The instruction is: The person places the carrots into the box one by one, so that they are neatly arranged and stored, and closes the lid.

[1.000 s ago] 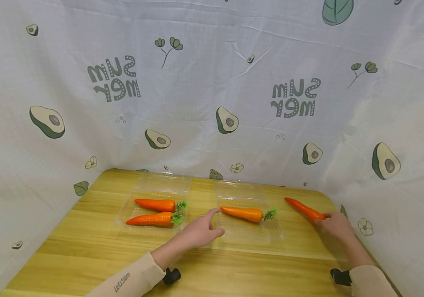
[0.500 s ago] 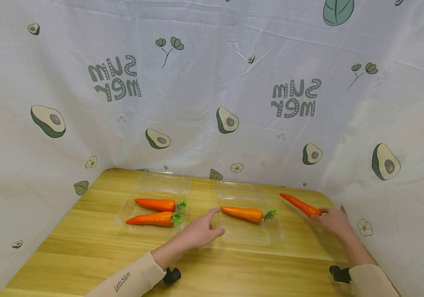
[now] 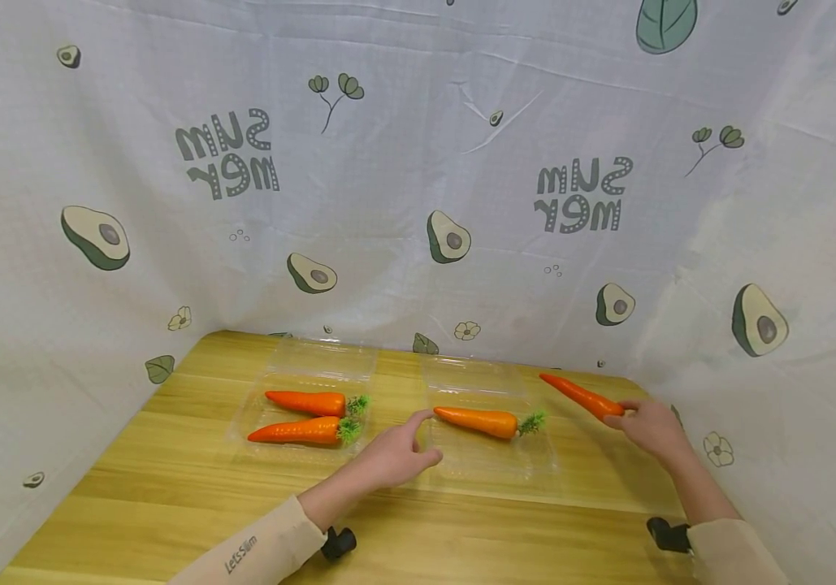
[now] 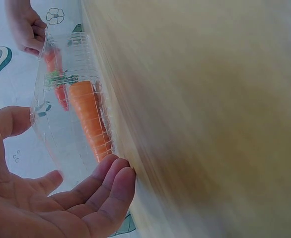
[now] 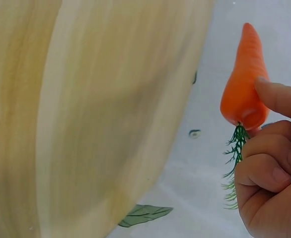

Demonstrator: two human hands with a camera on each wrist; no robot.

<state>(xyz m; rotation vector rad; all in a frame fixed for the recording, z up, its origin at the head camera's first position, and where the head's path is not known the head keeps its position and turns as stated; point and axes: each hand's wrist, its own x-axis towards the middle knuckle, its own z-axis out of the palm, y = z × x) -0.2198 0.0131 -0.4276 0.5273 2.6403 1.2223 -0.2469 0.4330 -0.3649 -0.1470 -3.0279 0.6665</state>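
At the right, my right hand (image 3: 651,431) grips an orange-red carrot (image 3: 582,396) by its thick end, thumb and fingers curled around it. The carrot (image 5: 245,79) is raised above the table, its tip pointing away and left, its green fronds (image 5: 232,173) hanging by the fingers. My left hand (image 3: 396,455) rests with extended fingers at the left edge of a clear plastic clamshell box (image 3: 476,467). Inside that box lies one lighter orange carrot (image 3: 479,420). In the left wrist view, fingertips (image 4: 123,178) of the left hand lie right at the box's base.
A second clear clamshell box (image 3: 242,422) stands open at the left with two carrots (image 3: 304,402) in it. Both lids lean back near the patterned cloth (image 3: 388,203), which encloses the wooden table (image 3: 418,528) behind and on the sides.
My right hand has lifted the carrot and moved it left and away, toward the nearer box. The left hand and both boxes have stayed in place.
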